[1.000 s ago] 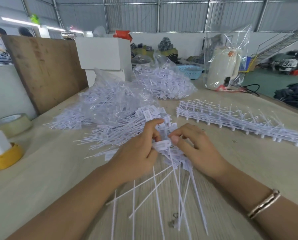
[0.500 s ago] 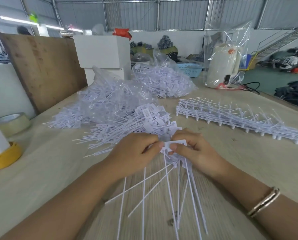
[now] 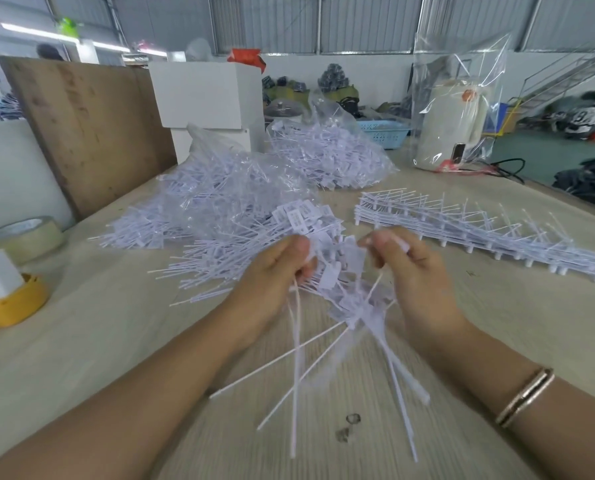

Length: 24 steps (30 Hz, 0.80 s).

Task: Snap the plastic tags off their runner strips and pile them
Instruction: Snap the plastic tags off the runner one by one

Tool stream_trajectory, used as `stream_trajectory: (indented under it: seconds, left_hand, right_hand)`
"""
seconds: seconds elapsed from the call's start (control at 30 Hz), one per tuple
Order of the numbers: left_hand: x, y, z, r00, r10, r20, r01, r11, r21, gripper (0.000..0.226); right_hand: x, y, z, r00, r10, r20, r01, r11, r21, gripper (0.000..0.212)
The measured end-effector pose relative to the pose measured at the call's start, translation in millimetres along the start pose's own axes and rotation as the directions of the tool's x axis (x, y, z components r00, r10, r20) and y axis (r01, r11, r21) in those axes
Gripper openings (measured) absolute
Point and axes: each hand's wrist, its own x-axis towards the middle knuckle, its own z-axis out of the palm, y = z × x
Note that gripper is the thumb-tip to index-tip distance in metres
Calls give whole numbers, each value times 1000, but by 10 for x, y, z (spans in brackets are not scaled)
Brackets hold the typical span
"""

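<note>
My left hand (image 3: 272, 282) grips a white plastic tag (image 3: 294, 341) whose long tail hangs down towards me. A short gap to the right, my right hand (image 3: 410, 271) pinches the head of another tag, its thin stem slanting down-left. Between and below the hands lies a runner strip (image 3: 358, 313) with several tags fanning out over the table. Behind my hands spreads the pile of loose tags (image 3: 240, 251). A stack of full runner strips (image 3: 462, 230) lies to the right.
Two clear bags of tags (image 3: 327, 157) sit behind the pile. At the left edge are a tape roll (image 3: 22, 237) and a yellow dispenser (image 3: 9, 303). A wooden board (image 3: 88, 129), white boxes (image 3: 206, 91) and a bagged white appliance (image 3: 452, 123) stand at the back of the table (image 3: 81, 341).
My hands were together on one tag head; they have now pulled apart, each holding a tag. The view has shifted slightly.
</note>
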Motion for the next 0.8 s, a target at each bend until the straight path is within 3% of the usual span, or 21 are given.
stream_trajectory:
  seconds: [0.07,0.1,0.17,0.23,0.3,0.33,0.43,0.57,0.7,0.8]
  left_hand:
    - [43,-17,-112,994,-23,-107,18,998,-54,38]
    - [59,-18,-173,992,-6,-126,3,1000,-22,38]
    - [75,-25,-253,993,45,-110,-44,999,5,35]
    - [62,-19,-256,996,48,-77,-50,999,-14,26]
    - [36,-15,-209,999,26,-36,-24,998,50,9]
    - [17,-18,-181,1000,17,-15,-15,995,98,11]
    - [-29,-2,-110,993,61,98,-86,957,275,28]
    - [-47,-2,-32,965,163,204,-230,900,370,52]
    - [-85,-3,18,932,236,277,-332,863,381,52]
    - [-53,15,6,945,234,230,-321,807,497,42]
  right_hand:
    - [37,-43,-92,987,47,-153,-49,999,-10,35]
    - [42,-50,-135,985,80,-151,-90,994,-61,36]
    - [26,-42,-147,984,167,-58,-174,970,-169,28]
    - [8,6,-112,992,126,27,-106,917,-384,20]
    - [23,59,-62,993,23,119,62,748,-660,12]
    - [33,67,-35,987,12,160,114,650,-751,9]
    - [33,86,-43,986,19,167,133,520,-844,25]
    - [4,27,-43,988,-87,128,153,687,-711,24]
    - [-18,61,37,953,-22,302,245,639,-729,30]
    - [-8,66,37,948,-69,310,246,777,-580,25]
